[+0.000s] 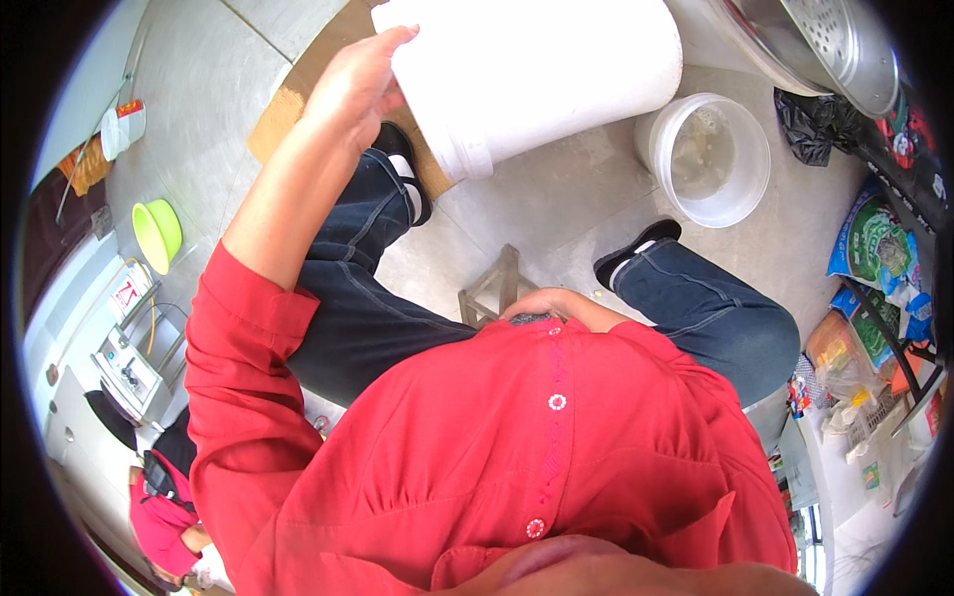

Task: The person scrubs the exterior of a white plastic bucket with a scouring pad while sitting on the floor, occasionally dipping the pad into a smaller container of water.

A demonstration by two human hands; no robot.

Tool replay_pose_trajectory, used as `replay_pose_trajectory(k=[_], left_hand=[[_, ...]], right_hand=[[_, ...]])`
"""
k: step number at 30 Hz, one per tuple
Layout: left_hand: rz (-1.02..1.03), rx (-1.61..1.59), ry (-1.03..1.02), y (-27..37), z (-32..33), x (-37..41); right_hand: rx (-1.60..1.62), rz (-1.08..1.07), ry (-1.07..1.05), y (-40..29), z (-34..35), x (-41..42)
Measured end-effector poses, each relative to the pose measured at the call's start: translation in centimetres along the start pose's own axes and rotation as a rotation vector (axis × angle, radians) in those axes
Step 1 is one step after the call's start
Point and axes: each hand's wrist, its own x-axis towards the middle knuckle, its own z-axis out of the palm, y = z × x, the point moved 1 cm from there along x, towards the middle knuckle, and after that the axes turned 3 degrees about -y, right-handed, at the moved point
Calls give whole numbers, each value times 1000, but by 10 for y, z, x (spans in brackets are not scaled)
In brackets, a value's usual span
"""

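Note:
A large white plastic bucket (551, 82) lies tilted on its side at the top of the view, overexposed. My left hand (361, 82) grips its near-left end at the rim, thumb along the outside and fingers tucked behind. My right hand (548, 302) is low at my lap, against the front of my red shirt. Something dark grey shows just under its fingers, and whether it holds this I cannot tell. Between my knees stand the legs of a small wooden stool (501, 279). A translucent bucket (756, 175) with cloudy liquid inside stands right of the white one.
Flattened cardboard (272, 130) lies on the tiled floor beneath the white bucket. A green basin (158, 235) and a small white tub (123, 130) are at left. Another person (160, 514) is at lower left. Printed bags (879, 231), a black plastic bag (809, 127) and a perforated metal pan (835, 45) are at right.

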Motion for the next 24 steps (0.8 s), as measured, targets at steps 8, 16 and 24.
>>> replay_pose_trajectory(k=[8, 16, 24], left_hand=[[-1, -51, 93, 20, -2, 60], [124, 13, 171, -3, 10, 67], [369, 299, 281, -28, 6, 82]], right_hand=[[-286, -94, -10, -56, 5, 22], [-332, -221, 91, -89, -10, 32], [-284, -642, 369, -125, -3, -67]])
